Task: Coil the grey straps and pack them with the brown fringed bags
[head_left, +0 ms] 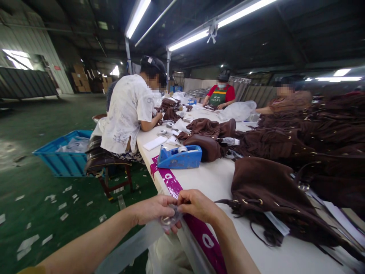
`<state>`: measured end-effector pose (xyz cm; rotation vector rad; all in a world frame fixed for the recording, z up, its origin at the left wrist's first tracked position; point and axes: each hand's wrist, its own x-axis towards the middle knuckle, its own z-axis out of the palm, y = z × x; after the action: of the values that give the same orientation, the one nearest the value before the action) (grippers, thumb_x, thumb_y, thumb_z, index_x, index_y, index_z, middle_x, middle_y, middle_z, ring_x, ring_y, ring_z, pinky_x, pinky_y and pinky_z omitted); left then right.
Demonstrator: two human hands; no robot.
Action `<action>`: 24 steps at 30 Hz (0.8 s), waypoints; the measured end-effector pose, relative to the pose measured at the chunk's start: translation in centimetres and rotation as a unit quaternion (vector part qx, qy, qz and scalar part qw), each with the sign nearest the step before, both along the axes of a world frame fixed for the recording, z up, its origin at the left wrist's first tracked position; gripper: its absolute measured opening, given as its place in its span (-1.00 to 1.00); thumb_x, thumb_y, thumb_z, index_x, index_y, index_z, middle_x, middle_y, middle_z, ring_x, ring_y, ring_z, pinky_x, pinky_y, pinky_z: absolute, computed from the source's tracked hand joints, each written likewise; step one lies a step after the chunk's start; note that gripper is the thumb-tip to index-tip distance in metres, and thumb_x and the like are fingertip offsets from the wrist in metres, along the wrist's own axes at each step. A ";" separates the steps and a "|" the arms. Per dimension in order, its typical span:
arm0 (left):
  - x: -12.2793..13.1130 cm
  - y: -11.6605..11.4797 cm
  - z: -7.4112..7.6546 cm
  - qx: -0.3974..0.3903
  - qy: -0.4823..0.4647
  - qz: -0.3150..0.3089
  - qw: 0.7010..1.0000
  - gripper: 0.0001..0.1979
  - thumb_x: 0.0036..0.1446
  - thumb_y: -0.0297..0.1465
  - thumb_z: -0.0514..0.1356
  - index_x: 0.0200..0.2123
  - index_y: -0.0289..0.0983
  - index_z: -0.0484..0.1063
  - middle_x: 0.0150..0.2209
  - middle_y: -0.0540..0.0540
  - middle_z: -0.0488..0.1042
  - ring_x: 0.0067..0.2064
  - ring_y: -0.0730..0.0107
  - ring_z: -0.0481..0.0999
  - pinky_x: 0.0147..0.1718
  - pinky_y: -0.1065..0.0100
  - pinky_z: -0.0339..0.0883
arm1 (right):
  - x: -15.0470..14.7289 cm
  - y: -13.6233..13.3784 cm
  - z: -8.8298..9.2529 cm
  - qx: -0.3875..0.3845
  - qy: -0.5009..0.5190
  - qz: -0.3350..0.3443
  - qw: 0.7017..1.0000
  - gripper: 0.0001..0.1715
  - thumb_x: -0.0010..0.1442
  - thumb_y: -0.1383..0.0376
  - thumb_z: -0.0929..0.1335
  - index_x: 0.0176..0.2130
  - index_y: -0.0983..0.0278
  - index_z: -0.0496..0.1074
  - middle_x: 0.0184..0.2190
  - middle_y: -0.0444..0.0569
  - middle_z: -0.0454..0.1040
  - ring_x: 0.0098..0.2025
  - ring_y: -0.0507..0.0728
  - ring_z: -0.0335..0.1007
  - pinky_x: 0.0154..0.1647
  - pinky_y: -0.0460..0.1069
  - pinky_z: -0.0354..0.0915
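My left hand (158,208) and my right hand (196,205) meet at the near edge of the table. Between them is a small, shiny piece in clear plastic (167,220); its exact kind is hard to make out. The left fingers are closed round it, and the right thumb and fingers pinch at its upper side. A translucent whitish strip (131,247) shows below my left forearm. Beyond my hands stands a blue tape dispenser (179,158) with a roll in it. To the right lies a dark brown drawstring bag (262,182) with a pale tag.
Purple printed tape (196,228) runs along the white table's (216,175) edge. Brown bags (285,140) are heaped at right. A person in a white shirt (125,110) sits at left, near a blue crate (61,160). Two other people work farther back. Scraps litter the green floor.
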<state>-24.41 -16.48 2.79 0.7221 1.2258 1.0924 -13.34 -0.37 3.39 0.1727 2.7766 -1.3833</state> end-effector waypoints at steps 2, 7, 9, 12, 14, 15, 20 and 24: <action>0.1 0.1 0.0 0.006 -0.015 0.009 1.000 -0.52 -0.13 -0.36 0.28 -0.07 -0.32 0.36 -0.34 -0.15 0.54 -0.42 0.33 0.53 -0.46 0.38 0.36 | 0.0 -0.2 0.1 0.004 -0.001 0.009 1.000 -0.92 0.00 0.42 0.33 -0.44 0.29 0.44 -0.55 -0.20 0.38 -0.50 -0.02 0.21 -0.48 -0.15 0.10; 0.6 0.8 -0.3 0.002 -0.030 0.015 0.999 -0.60 -0.15 -0.37 0.28 -0.18 -0.36 0.38 -0.41 -0.14 0.53 -0.52 0.41 0.48 -0.54 0.43 0.31 | 0.2 -0.6 1.7 0.039 0.003 0.021 0.999 -0.85 0.00 0.45 0.29 -0.47 0.28 0.46 -0.50 -0.15 0.46 -0.43 0.01 0.28 -0.42 -0.12 0.10; 0.6 1.1 -0.4 -0.008 -0.019 0.031 0.999 -0.64 -0.18 -0.41 0.25 -0.22 -0.35 0.38 -0.43 -0.14 0.54 -0.55 0.43 0.46 -0.57 0.47 0.26 | 1.0 -0.3 2.6 0.086 0.001 0.001 0.996 -0.87 0.01 0.40 0.31 -0.42 0.27 0.48 -0.48 -0.13 0.48 -0.42 0.03 0.29 -0.42 -0.11 0.08; 0.5 1.2 -0.6 -0.032 -0.026 0.033 0.999 -0.67 -0.23 -0.41 0.23 -0.28 -0.32 0.35 -0.41 -0.18 0.56 -0.54 0.42 0.47 -0.59 0.49 0.23 | 2.9 1.0 3.3 0.174 -0.038 -0.049 0.983 -0.82 0.10 0.27 0.30 -0.35 0.25 0.50 -0.44 -0.09 0.51 -0.40 0.07 0.31 -0.40 -0.07 0.07; 0.4 1.2 -0.7 -0.049 -0.050 0.002 0.998 -0.64 -0.25 -0.38 0.26 -0.29 -0.32 0.33 -0.39 -0.21 0.57 -0.53 0.37 0.49 -0.58 0.46 0.26 | 4.3 1.9 3.2 0.193 -0.072 -0.055 0.977 -0.78 0.12 0.28 0.28 -0.36 0.24 0.52 -0.42 -0.07 0.53 -0.37 0.08 0.34 -0.36 -0.07 0.09; 0.4 1.2 -0.8 -0.054 -0.062 -0.017 0.996 -0.62 -0.24 -0.36 0.28 -0.27 -0.32 0.33 -0.38 -0.22 0.57 -0.52 0.35 0.50 -0.57 0.43 0.28 | 4.9 2.2 3.0 0.190 -0.083 -0.049 0.977 -0.78 0.11 0.31 0.27 -0.37 0.24 0.52 -0.42 -0.07 0.53 -0.36 0.08 0.35 -0.35 -0.07 0.10; 0.9 1.9 -0.4 -0.040 -0.068 -0.083 0.993 -0.59 -0.15 -0.33 0.31 -0.20 -0.31 0.31 -0.43 -0.14 0.55 -0.49 0.33 0.52 -0.48 0.34 0.37 | 5.9 2.4 2.3 0.151 -0.062 -0.065 0.985 -0.82 0.06 0.36 0.29 -0.40 0.26 0.50 -0.42 -0.07 0.53 -0.34 0.07 0.36 -0.32 -0.09 0.14; 1.5 2.9 0.4 -0.028 -0.060 -0.092 0.994 -0.59 -0.18 -0.39 0.28 -0.18 -0.33 0.32 -0.45 -0.13 0.54 -0.47 0.30 0.53 -0.45 0.33 0.36 | 5.9 2.0 3.5 0.159 -0.017 -0.096 0.982 -0.85 0.09 0.36 0.28 -0.41 0.28 0.46 -0.44 -0.08 0.49 -0.36 0.06 0.32 -0.33 -0.09 0.12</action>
<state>-22.94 -13.56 3.18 0.7028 1.0619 0.9323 -7.43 1.61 6.91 0.4794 2.9993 -0.9414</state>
